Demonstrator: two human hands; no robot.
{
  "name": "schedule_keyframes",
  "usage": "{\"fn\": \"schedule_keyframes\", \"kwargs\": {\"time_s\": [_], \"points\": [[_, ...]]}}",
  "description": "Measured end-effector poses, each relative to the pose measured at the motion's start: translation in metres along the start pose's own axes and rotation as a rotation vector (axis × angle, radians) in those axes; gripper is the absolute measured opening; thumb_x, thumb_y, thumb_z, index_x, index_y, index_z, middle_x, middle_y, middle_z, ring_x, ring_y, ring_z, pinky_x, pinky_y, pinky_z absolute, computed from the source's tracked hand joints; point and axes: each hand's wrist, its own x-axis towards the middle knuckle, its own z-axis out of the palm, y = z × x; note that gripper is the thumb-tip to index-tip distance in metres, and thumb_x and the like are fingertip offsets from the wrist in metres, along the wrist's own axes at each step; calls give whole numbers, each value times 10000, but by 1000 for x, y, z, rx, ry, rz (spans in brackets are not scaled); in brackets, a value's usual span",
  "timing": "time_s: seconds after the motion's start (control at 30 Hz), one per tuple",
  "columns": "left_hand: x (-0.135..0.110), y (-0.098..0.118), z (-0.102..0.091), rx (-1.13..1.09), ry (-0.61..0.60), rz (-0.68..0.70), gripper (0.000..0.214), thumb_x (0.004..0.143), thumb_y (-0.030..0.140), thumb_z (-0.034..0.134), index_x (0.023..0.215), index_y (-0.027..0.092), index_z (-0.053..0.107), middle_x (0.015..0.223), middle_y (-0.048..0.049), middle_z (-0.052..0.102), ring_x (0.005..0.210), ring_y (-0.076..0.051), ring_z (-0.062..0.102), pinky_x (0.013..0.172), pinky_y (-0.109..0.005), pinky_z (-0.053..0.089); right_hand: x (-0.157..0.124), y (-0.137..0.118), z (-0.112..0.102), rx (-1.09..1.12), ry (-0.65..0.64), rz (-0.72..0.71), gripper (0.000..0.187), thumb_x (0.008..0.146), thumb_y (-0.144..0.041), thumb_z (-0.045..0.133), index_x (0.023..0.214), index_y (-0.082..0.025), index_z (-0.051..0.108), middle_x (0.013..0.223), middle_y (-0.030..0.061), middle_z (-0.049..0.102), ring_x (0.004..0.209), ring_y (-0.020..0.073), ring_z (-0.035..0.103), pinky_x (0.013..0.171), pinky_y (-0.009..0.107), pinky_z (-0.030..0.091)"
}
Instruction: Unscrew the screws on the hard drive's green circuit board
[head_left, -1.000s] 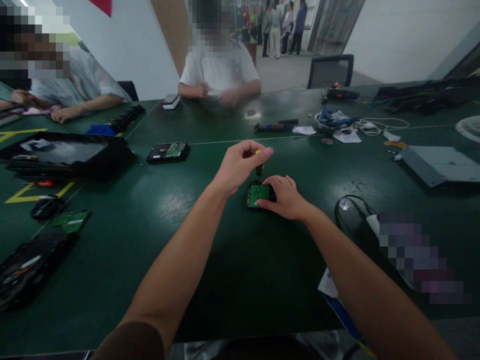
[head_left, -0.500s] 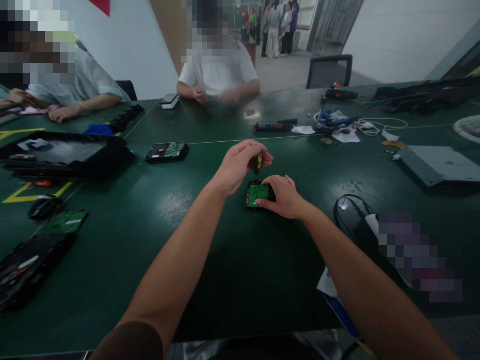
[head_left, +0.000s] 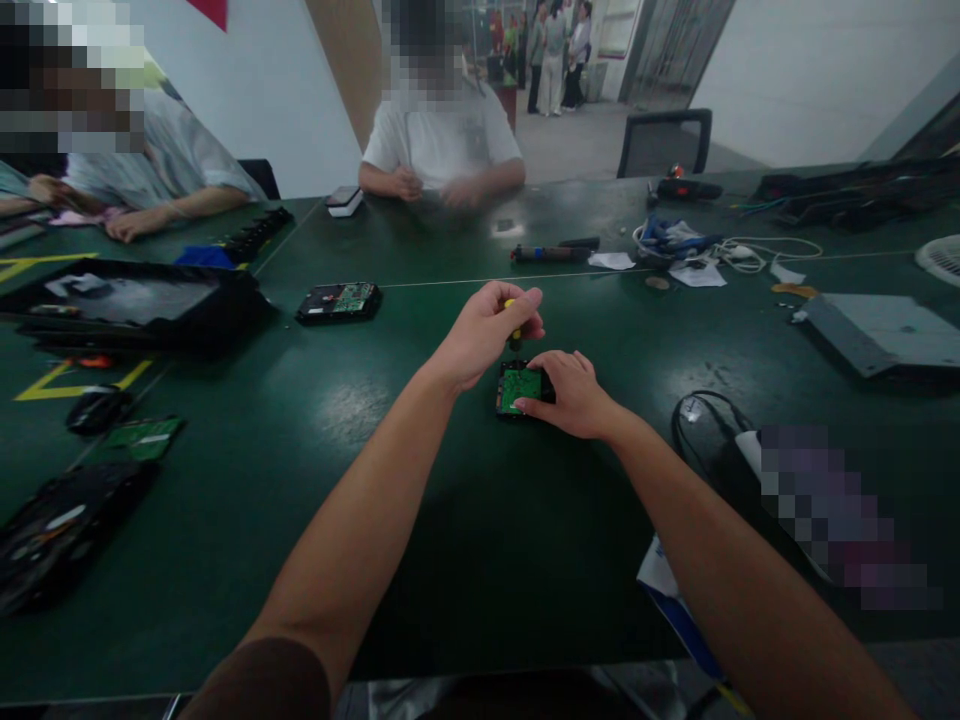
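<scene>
The dark green desk carries a second hard drive with its green board facing up, just beside a large black tray. Nearer the left edge lie a black mouse and a loose circuit board. Far right sit a flat grey case and tangled cables. Across the desk sits a person in a white shirt, with an empty chair nearby.

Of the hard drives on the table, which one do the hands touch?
The centre hard drive, green board up: the right hand grips it, the left hand holds a screwdriver above it. The far drive lies untouched.
</scene>
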Motion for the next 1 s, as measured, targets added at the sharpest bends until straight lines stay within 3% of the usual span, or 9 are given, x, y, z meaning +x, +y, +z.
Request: {"fn": "schedule_keyframes", "kwargs": {"time_s": [0.3,0.67,0.87,1.0], "points": [[0,3,-1,136,0,126,235,932,387,755,836,198,654,797,2,644,740,-121,587,723,-266,485,-1,-1,-1,11,5,-1,549,898,-636,685,1267,-249,561,1333,127,634,1317,361,555,1221,661,248],[-1,5,0,-2,-51,-3,139,971,317,660,943,180,670,931,-68,762,894,-172,717,875,-336,549,-1,-3,-3,9,0,4,543,889,-622,693,1258,-243,567,1327,128,633,1284,368,568,1209,669,258],[1,6,-5,165,-2,104,161,937,304,659,863,206,762,937,-40,752,909,-171,669,864,-311,522,-1,0,0,8,9,-1,556,896,-634,682,1257,-231,557,1341,134,636,1311,363,561,1220,672,239],[1,7,-5,166,8,70,171,932,317,653,881,209,774,922,-39,747,893,-172,668,834,-305,526,-1,0,-1,9,2,-4,549,893,-645,682,1244,-241,561,1334,128,641,1308,360,562,1219,667,246]]}}
